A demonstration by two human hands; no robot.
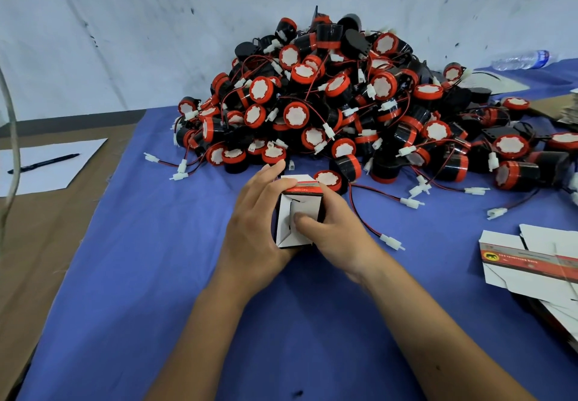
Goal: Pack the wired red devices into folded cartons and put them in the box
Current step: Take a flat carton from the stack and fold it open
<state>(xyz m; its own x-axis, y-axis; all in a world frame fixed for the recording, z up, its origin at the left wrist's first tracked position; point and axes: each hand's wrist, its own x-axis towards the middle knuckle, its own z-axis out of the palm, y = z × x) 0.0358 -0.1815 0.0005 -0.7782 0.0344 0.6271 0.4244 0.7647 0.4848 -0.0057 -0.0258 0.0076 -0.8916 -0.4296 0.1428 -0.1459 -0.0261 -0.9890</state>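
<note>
A small white carton with a red and black band sits between both hands over the blue cloth. My left hand wraps round its left side, fingers curled over the top. My right hand grips the right side, its thumb pressing the folded white end flaps that face me. Behind them rises a big pile of red-and-black wired devices with white connectors. One device lies just past the carton, its wire trailing right.
Flat unfolded cartons are stacked at the right edge. A sheet of paper with a black pen lies on the brown surface at left. A plastic bottle lies at the back right. A grey wall stands behind the pile.
</note>
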